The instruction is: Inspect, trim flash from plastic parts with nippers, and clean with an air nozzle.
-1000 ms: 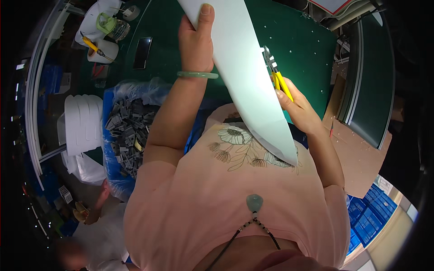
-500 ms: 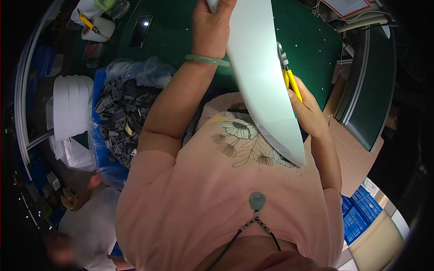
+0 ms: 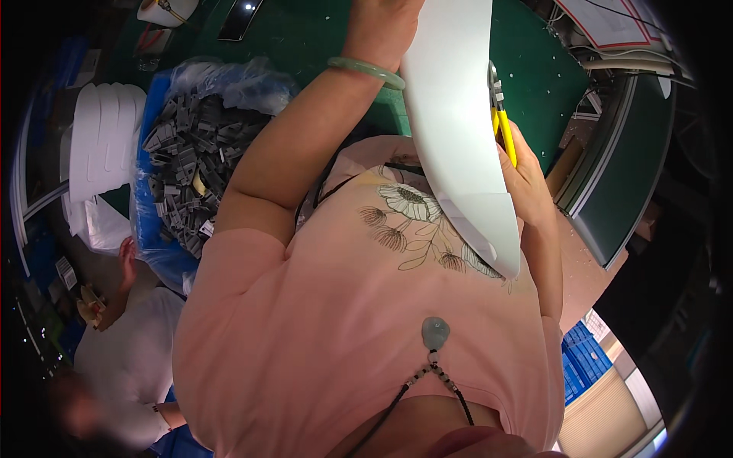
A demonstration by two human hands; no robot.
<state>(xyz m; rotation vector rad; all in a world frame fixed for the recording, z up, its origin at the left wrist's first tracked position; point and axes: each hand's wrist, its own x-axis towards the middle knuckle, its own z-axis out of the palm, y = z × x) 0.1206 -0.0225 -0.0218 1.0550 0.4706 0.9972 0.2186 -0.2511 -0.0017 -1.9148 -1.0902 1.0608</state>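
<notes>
So, the right grip (image 3: 524, 174) holds yellow-handled cutters (image 3: 507, 142) beside a white panel (image 3: 456, 114)

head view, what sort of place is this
Probably a factory or workshop: a blue bin heaped with small grey parts, matching white pieces lined up beside it, and yellow-handled pliers in the right hand.

Left hand (image 3: 385, 30) is farther right, cut by the top edge. Panel (image 3: 452, 114) and pliers (image 3: 505, 126) are farther right and more upright. Phone (image 3: 240, 20) meets the top edge. Bin (image 3: 158, 85) and co-worker's hand (image 3: 127, 258) sit higher, farther left.
</notes>
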